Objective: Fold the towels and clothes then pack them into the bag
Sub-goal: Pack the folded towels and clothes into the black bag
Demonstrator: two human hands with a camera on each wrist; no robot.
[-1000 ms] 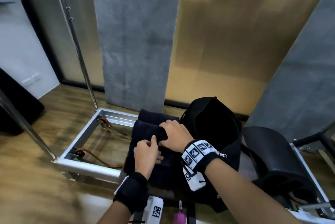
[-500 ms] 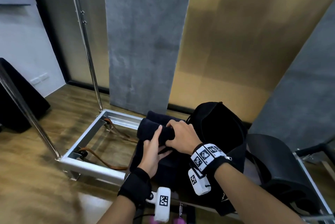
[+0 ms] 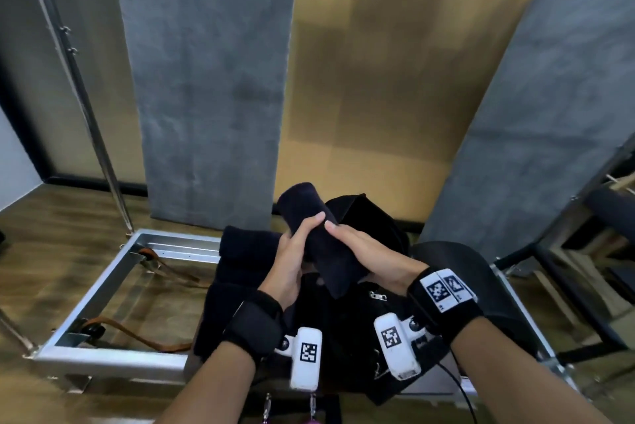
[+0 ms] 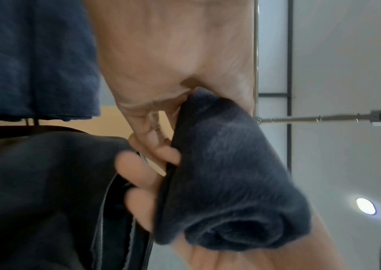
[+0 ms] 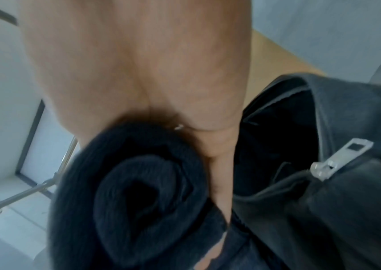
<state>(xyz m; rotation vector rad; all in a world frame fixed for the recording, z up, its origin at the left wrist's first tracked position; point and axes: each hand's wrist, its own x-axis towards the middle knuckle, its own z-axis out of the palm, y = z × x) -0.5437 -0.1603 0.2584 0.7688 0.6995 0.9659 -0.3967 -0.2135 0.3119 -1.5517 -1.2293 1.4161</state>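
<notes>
**Rolled towel lifted between both hands, above the bag**

Change since a second ago: the rolled towel [image 3: 316, 238] lay on the towel pile [image 3: 240, 272] under my hands, my left hand [image 3: 292, 258] flat on top and my right hand [image 3: 364, 251] curled over its end. It is now off the pile, raised and tilted, far end higher, over the near edge of the bag [image 3: 360, 217]. Both hands have turned palm-inward to carry it.

Hands, two:
- Left hand: clamped on the roll from the left, thumb up along its side, fingers wrapped underneath. The left wrist view shows the fingers [image 4: 152, 160] curled against the cloth, with the roll [image 4: 231, 182] seen end-on as a spiral.
- Right hand: against the right side of the roll, fingers laid along it, thumb hidden; the right wrist view shows the palm [image 5: 185, 91] pressed to the roll [image 5: 138, 191]. I cannot tell how far the fingers curl round.

Towels: one rolled, dark navy, held; the rest a dark folded pile left of the bag, number not readable.

Bag: one, black, mouth open just right of the roll, with one silver zip pull [image 5: 337, 160] at its near edge.

Other: one metal frame [image 3: 113, 289] on the wooden floor at left, one brown strap [image 3: 137, 337] lying inside it; one black seat [image 3: 481, 286] at right.
</notes>
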